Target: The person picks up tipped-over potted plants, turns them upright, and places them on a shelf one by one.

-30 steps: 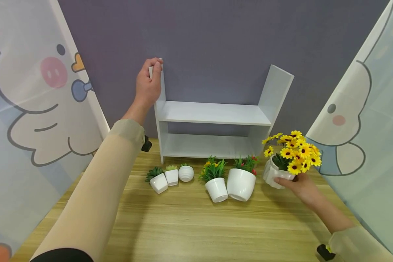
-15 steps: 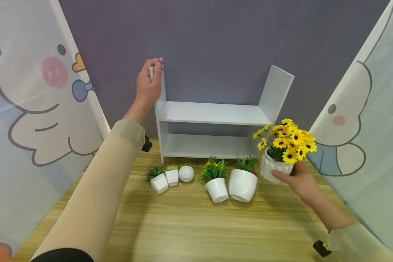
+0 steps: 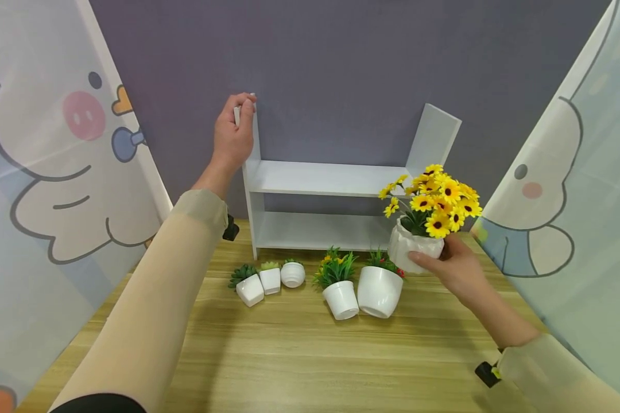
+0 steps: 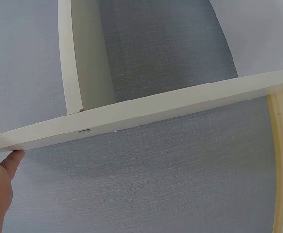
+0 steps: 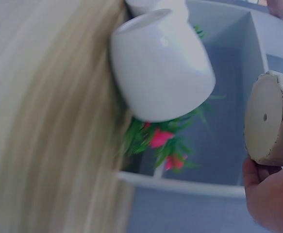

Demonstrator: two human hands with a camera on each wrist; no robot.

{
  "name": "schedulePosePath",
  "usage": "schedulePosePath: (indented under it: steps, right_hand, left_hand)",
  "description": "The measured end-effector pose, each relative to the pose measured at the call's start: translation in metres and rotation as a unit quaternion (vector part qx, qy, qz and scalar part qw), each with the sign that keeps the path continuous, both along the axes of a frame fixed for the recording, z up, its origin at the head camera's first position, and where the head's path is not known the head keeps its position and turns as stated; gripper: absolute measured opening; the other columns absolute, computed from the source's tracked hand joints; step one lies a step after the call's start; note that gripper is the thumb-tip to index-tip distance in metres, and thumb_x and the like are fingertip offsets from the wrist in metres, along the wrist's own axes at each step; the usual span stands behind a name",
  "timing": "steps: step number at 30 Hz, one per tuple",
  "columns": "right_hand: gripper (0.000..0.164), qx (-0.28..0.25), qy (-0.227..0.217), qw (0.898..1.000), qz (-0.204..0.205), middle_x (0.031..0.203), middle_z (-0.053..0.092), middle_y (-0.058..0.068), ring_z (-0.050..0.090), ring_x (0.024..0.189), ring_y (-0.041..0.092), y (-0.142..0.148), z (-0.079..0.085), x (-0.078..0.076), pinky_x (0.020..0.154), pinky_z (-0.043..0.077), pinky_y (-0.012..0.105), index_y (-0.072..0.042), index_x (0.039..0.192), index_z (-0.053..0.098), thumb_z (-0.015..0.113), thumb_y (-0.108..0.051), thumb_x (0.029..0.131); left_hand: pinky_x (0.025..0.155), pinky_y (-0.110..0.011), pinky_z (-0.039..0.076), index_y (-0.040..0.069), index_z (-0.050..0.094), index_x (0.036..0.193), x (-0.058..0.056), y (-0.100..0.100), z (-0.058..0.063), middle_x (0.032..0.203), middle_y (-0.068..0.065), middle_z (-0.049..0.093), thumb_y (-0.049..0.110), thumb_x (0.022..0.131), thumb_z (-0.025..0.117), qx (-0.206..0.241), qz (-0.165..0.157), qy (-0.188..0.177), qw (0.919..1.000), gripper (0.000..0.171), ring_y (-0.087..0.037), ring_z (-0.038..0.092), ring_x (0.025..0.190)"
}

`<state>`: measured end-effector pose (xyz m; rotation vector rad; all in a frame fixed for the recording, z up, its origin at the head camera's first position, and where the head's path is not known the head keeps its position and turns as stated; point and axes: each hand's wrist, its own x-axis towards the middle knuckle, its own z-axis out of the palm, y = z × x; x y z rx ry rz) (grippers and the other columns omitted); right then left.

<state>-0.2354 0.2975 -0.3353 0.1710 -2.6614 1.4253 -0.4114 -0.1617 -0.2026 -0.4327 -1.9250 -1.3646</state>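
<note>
My right hand (image 3: 457,269) grips a white ribbed flower pot (image 3: 412,252) of yellow daisy-like flowers (image 3: 441,201), held up in front of the right end of a white two-tier shelf (image 3: 330,179). The right wrist view shows the pot's underside (image 5: 265,116), with a small hole in it, and my fingers around its side. At the upper left, my left hand (image 3: 233,133) holds the top of the shelf's left side panel (image 3: 255,135). In the left wrist view, the thumb (image 4: 14,160) presses against that panel's edge (image 4: 146,109).
Before the shelf, a white pot of red flowers (image 3: 379,292) and one of yellow flowers (image 3: 341,299) lie tilted on the wooden table (image 3: 289,361). Small succulent pots (image 3: 271,281) lie to their left. Cartoon-printed panels (image 3: 542,189) flank both sides.
My right hand has lifted the yellow flower pot and carried it left, toward the shelf. The left hand keeps its place on the side panel.
</note>
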Motion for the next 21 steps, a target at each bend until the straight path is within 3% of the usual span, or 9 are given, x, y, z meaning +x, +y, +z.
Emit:
schedulePosePath:
  steps: [7, 14, 21]
  right_hand:
    - [0.079, -0.029, 0.013, 0.999, 0.034, 0.153, 0.057, 0.016, 0.064, 0.116, 0.007, -0.030, 0.016, -0.006, 0.089, 0.058, 0.020, -0.006, 0.163, 0.042, 0.082, -0.035, 0.101]
    - [0.080, -0.008, 0.020, 0.999, 0.038, 0.147, 0.060, 0.015, 0.063, 0.117, 0.023, -0.053, 0.034, -0.010, 0.086, 0.058, 0.021, -0.007, 0.159, 0.046, 0.084, -0.043, 0.099]
    - [0.078, -0.005, 0.040, 0.998, 0.054, 0.142, 0.064, 0.013, 0.065, 0.117, 0.026, -0.074, 0.055, -0.018, 0.086, 0.057, 0.023, -0.010, 0.157, 0.049, 0.084, -0.046, 0.098]
  left_hand:
    - [0.113, -0.026, 0.042, 0.003, 0.062, 0.136, 0.001, 0.001, 0.000, 0.142, -0.011, 0.065, 0.037, 0.118, 0.046, 0.002, -0.003, 0.000, 1.0000, 0.042, -0.015, 0.056, 0.139]
    - [0.108, -0.025, 0.043, 0.002, 0.063, 0.136, 0.000, 0.005, 0.000, 0.137, -0.015, 0.066, 0.036, 0.117, 0.047, 0.011, -0.012, 0.007, 0.9998, 0.042, -0.019, 0.059, 0.129]
    - [0.108, -0.026, 0.043, 0.002, 0.063, 0.136, 0.001, 0.007, 0.000, 0.135, -0.016, 0.066, 0.036, 0.117, 0.047, 0.021, -0.018, 0.005, 0.9996, 0.042, -0.017, 0.059, 0.128]
